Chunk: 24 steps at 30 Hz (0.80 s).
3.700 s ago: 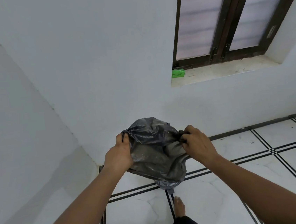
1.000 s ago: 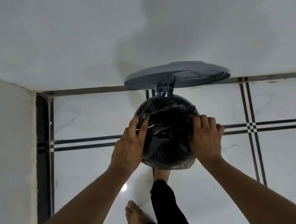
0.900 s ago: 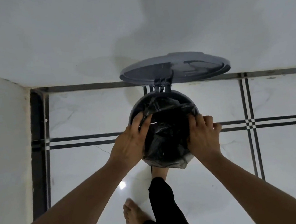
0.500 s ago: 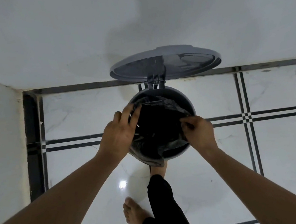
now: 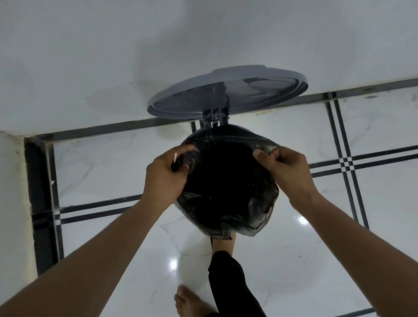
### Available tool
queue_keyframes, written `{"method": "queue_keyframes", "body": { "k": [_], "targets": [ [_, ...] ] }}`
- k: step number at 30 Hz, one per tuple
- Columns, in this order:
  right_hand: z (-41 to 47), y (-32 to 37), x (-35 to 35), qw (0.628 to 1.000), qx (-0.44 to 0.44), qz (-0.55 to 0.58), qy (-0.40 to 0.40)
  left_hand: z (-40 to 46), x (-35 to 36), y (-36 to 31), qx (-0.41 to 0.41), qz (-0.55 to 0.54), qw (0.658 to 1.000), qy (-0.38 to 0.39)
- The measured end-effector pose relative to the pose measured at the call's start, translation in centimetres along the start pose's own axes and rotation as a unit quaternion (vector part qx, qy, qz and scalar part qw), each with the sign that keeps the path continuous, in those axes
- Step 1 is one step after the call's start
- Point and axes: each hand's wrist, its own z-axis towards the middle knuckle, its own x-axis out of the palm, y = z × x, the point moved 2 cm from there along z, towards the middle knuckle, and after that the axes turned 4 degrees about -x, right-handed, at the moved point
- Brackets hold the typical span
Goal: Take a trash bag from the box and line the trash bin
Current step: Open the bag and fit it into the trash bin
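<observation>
A black trash bag [image 5: 228,195] sits in the round grey pedal bin, its mouth spread over the rim on the near and far sides, so little of the bin itself shows. The bin's grey lid [image 5: 226,92] stands raised on its hinge behind, against the wall. My left hand [image 5: 166,178] pinches the bag's edge at the left of the rim. My right hand [image 5: 285,169] pinches the bag's edge at the right of the rim. The box of bags is out of view.
The bin stands on a glossy white tiled floor [image 5: 317,263] with black lines, close to a white wall [image 5: 189,31] and a corner at the left. My bare left foot [image 5: 190,310] and my dark trouser leg [image 5: 231,285], its foot at the bin's base, are just below the bin.
Both hands have moved up to the sides of the rim and drawn the bag's mouth wider over it. The bag edge now covers more of the rim than half a second ago.
</observation>
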Motion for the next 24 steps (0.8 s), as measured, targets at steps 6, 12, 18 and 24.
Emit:
{"method": "queue_keyframes", "body": {
  "k": [6,12,18,24],
  "targets": [
    [3.3,0.7,0.0,0.977,-0.123,-0.175,0.025,2.2,0.4,-0.5,0.055,0.228,0.972,0.011],
    [9.3,1.8,-0.2,0.947,-0.034,-0.266,0.178,8.3,-0.5,1.6,0.012,0.255,0.957,0.138],
    [12.8,2.6,1.3,0.925,0.079,-0.231,0.291,10.9,1.2,1.6,-0.163,0.117,0.961,0.193],
    [13.9,-0.8,-1.6,0.945,0.237,-0.028,0.223,9.3,1.7,3.8,-0.314,-0.062,0.932,0.172]
  ]
}}
